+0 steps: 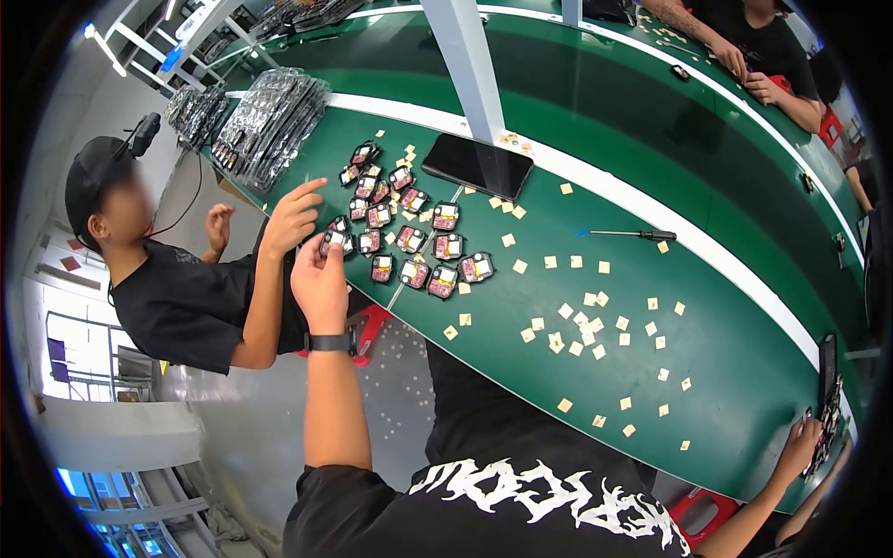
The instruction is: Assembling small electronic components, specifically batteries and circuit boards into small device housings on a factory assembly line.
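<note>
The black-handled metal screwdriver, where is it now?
In the head view, it lies right of centre on the green tabletop, to the right of the flat black rectangular device, with a small cream square near its handle.

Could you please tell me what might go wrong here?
The left hand, seemingly pinching a dark part, is close to the co-worker's hand, so they might bump. Modules near the edge of the green table could get knocked off. Loose pale squares might be scattered by a sleeve.
</note>
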Available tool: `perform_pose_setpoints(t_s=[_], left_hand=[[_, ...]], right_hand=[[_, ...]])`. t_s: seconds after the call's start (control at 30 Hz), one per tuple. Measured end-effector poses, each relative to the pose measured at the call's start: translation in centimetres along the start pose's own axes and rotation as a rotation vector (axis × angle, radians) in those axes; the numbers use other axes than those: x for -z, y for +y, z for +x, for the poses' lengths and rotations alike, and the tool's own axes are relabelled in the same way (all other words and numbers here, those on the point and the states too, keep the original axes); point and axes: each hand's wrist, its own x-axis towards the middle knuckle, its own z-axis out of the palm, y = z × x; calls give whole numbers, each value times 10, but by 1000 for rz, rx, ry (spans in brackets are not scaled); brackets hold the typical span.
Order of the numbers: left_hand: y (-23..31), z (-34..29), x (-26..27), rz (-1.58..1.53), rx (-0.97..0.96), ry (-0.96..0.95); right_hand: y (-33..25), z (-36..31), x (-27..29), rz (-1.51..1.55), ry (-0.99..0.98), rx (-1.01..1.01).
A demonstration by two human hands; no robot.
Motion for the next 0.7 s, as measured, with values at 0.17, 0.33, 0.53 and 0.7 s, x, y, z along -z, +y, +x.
perform_pose_setpoints(t_s=[0.17,0.33,0.53,0.7], left_hand=[[17,41,-19,280,-244,-43],[37,34,-41,177,-109,-342],[53,25,-66,157,-144,-453],[53,48,-85,296,-417,-344]], right_hand=[[-88,-32,58,233,122,149],[-146,-54,94,366,150,236],[-185,-64,116,417,116,278],[-204,-58,127,463,109,295]])
